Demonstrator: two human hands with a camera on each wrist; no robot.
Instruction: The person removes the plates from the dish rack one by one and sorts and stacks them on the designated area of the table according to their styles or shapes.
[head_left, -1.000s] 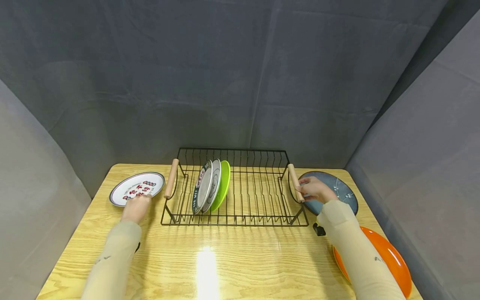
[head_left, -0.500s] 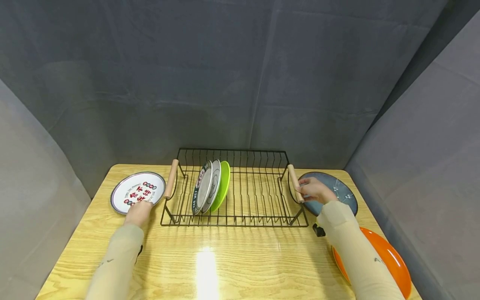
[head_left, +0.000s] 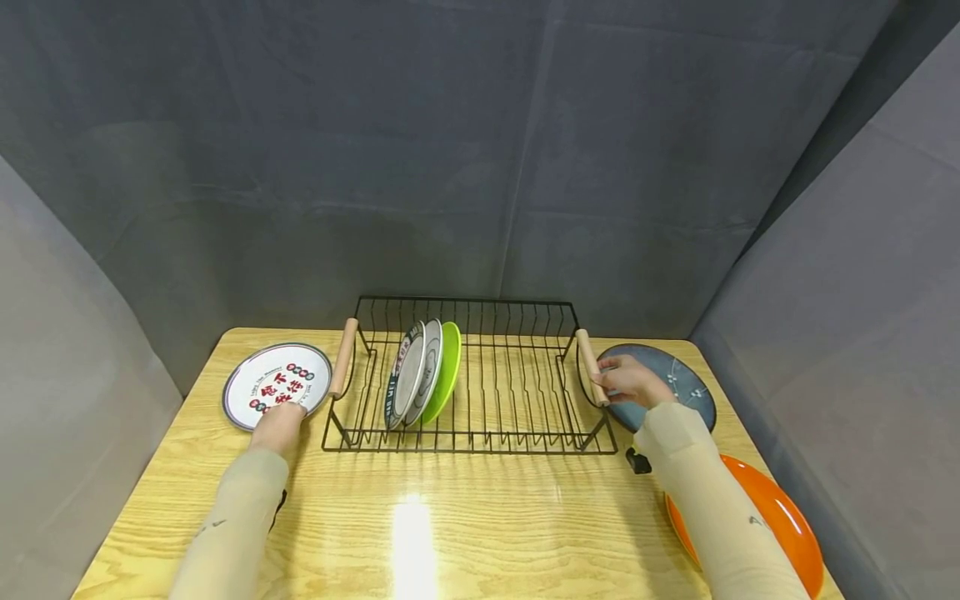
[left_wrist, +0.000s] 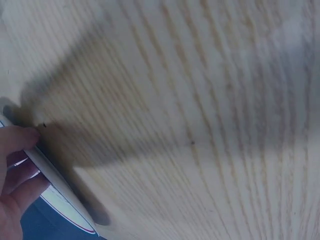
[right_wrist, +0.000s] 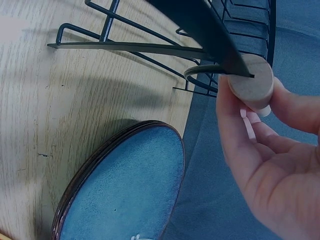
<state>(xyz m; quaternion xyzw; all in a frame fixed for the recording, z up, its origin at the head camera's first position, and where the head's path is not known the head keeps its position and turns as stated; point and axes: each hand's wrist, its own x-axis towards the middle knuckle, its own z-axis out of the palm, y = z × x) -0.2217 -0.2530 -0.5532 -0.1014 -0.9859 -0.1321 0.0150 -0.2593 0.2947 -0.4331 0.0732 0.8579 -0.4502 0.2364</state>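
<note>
In the head view, my left hand (head_left: 277, 429) pinches the near edge of a white plate (head_left: 258, 375) with red characters and a dark rim, left of the rack. The left wrist view shows the thumb on one side of the plate's rim (left_wrist: 62, 177) and fingers on the other. My right hand (head_left: 637, 385) holds the wooden handle (head_left: 587, 354) at the right end of a black wire dish rack (head_left: 480, 452). Seen from the right wrist, thumb and fingers curl round that handle (right_wrist: 252, 90). A patterned plate (head_left: 396, 392), a white plate (head_left: 431, 367) and a green plate (head_left: 450, 367) lean in the rack's left part.
Beside the right hand lies a blue plate (head_left: 686, 383) with a floral pattern. An orange plate (head_left: 780, 517) sits nearer, partly under the right sleeve. A grey curtain (head_left: 480, 167) closes off the wooden table (head_left: 510, 525) at the back and sides.
The left hand has shifted slightly right and toward the body. The white plate in it has turned, so its face shows more fully. The right hand stays on the handle.
</note>
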